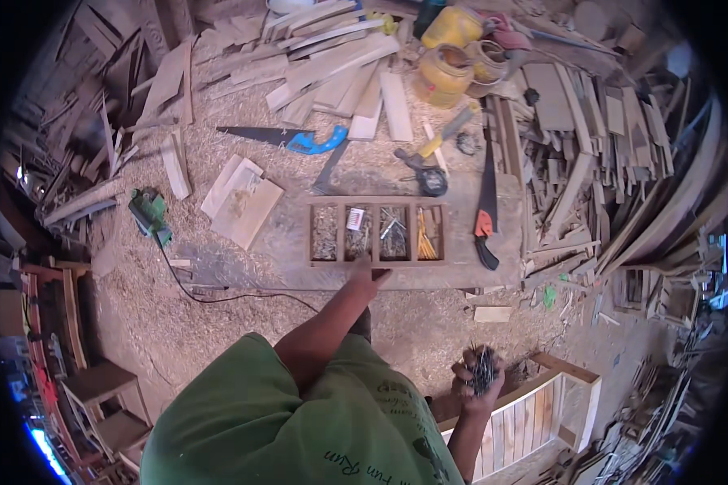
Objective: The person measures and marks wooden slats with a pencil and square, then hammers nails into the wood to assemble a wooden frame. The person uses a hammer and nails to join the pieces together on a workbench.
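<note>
1. Your right hand (479,378) is closed in a fist around a bunch of dark nails (484,368), held low at your right side just above the slatted wooden frame (534,412).
2. Your left hand (366,275) is stretched forward at the near rim of the divided wooden tray (378,231) that sits on the desk (283,242). It appears to touch or hover at that rim, under the third compartment from the left; the fingers look loosely extended and hold nothing that you can see.
3. Done so far, judging by how things lie: a handful of nails is out of the tray and gripped in your right fist.
4. Left, as a judgement: the tray's four compartments all hold nails or small fasteners, so plenty remains there. No nail shows driven into the slatted frame from this view, and no hammer is in either hand.
5. Pose: your left arm runs straight out from the shoulder toward the tray, forearm nearly level with the desk edge. Your right forearm rises from the lower edge, elbow bent, fist turned up so the nail points stick out above the fingers.
6. Nearby lie a blue-handled saw (287,138) behind the tray, an orange-handled saw (485,206) to its right, and a green power tool (150,214) to its left.
</note>
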Demonstrator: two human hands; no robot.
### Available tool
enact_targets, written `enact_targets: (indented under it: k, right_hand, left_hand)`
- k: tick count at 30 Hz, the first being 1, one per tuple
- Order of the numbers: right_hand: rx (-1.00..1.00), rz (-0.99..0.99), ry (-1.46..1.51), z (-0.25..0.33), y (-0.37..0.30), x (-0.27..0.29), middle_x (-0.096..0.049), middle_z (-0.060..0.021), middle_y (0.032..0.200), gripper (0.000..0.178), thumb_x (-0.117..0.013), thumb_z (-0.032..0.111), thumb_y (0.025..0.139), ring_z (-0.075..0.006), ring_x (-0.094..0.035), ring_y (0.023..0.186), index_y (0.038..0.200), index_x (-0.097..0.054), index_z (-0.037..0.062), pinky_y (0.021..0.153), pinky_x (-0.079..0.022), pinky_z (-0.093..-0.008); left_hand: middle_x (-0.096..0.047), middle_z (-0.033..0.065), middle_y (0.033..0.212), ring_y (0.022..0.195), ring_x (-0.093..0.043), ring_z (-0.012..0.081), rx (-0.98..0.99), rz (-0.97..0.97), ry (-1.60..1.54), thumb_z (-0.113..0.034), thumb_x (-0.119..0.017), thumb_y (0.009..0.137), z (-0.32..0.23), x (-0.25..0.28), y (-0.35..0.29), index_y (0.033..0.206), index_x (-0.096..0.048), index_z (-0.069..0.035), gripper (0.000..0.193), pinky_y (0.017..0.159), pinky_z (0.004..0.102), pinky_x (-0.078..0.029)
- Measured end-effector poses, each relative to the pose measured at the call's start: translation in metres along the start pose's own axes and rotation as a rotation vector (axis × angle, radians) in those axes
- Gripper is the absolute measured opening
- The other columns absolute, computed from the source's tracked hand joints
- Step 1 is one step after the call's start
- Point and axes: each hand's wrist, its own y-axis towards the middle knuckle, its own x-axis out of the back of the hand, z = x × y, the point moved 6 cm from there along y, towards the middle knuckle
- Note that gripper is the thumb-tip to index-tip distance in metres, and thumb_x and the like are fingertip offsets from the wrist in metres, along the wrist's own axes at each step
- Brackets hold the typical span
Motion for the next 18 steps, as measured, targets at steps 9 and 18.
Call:
enact_targets:
  k: [9, 18]
  right_hand:
    - [-0.423, 0.086, -0.132, -0.074, 0.226, -0.101, -0.064, -0.0163, 0.108, 0.032, -0.052, 0.04, 0.113, -0.0269, -0.058, 0.082, 0.124, -0.068, 0.0142, 0.047, -0.051, -0.0313]
    - [-0.535, 0.012, -0.254, -0.21, 0.347, -0.054, -0.079, -0.0116, 0.102, 0.04, -0.051, 0.041, 0.115, -0.0278, -0.075, 0.082, 0.124, -0.072, 0.0078, 0.062, -0.059, -0.04]
  left_hand:
    - [-0.072, 0.023, 0.122, 0.115, -0.073, 0.0349, 0.637, -0.13, -0.461, -0.063, -0.045, 0.115, -0.185, -0.006, -0.132, 0.132, -0.06, -0.001, 0.066, 0.1, 0.0548, -0.065]
    - [-0.068, 0.0002, 0.107, 0.096, -0.064, 0.0106, 0.031, -0.538, -0.487, -0.05, -0.035, 0.121, -0.229, 0.028, -0.1, 0.138, -0.066, -0.004, 0.058, 0.089, 0.0309, -0.055]
